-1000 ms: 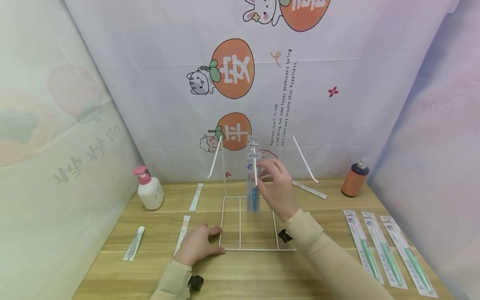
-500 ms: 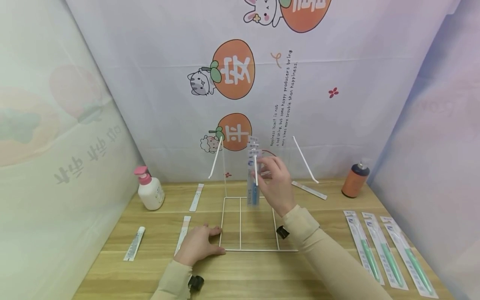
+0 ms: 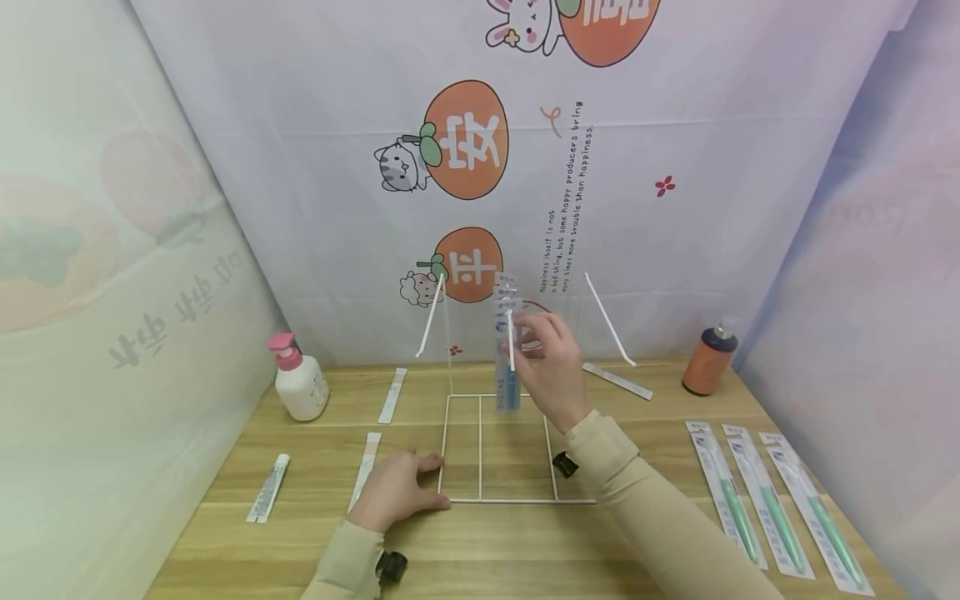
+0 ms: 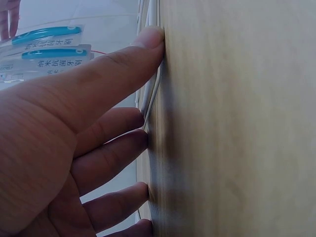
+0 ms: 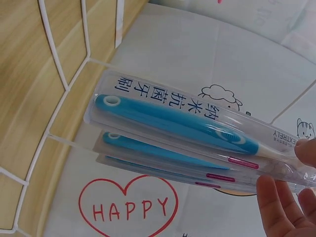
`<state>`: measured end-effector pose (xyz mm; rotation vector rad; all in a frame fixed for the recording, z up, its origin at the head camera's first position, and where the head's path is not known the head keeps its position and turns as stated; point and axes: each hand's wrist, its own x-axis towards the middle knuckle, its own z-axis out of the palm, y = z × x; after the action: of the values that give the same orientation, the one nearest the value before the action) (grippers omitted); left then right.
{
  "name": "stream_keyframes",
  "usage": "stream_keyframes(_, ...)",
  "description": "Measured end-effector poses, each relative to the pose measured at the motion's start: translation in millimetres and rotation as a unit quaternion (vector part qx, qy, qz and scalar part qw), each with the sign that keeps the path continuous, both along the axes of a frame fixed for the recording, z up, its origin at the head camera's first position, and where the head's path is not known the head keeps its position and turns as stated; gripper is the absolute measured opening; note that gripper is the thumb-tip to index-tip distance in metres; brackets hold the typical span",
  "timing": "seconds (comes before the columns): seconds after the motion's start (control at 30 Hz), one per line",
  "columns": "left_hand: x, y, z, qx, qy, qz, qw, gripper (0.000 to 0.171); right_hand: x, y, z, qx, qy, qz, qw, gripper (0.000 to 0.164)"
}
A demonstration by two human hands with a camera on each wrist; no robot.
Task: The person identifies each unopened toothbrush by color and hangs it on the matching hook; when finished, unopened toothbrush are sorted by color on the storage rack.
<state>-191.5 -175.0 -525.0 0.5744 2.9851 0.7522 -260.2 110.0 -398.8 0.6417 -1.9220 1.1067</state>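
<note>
A person in beige sleeves works at a wood-grain table (image 3: 525, 554) walled by pale cloth, its back panel (image 3: 720, 275) printed with orange fruit, cartoon animals and sideways lettering. The right hand (image 3: 551, 358) pinches the front blue toothbrush (image 5: 173, 123), packaged and upright at the middle prong of a white wire rack (image 3: 480, 450), two similar packs lined up behind it. The left hand (image 3: 397, 487), fingers extended and relaxed, touches the rack's near left corner. At left stand a pink-topped pump bottle (image 3: 302, 387) and, nearer, a lying tube (image 3: 267, 492); three slim sachets (image 3: 392, 396) flank the rack. At right, three packaged green toothbrushes (image 3: 731, 500) lie side by side, an orange bottle (image 3: 708, 367) standing beyond.
</note>
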Motion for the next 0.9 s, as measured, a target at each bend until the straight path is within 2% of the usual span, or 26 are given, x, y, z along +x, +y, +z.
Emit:
stream_keyframes(0.33,0.0,0.0,-0.6,0.001,0.001,0.002,1.0,0.07,-0.4,2.7,-2.0,-0.017,-0.009,0.014,1.0,0.043)
stream_keyframes(0.9,0.4,0.7,0.3,0.006,-0.003,0.002,1.0,0.07,2.4,15.4,-6.5,-0.012,-0.011,0.005,1.0,0.046)
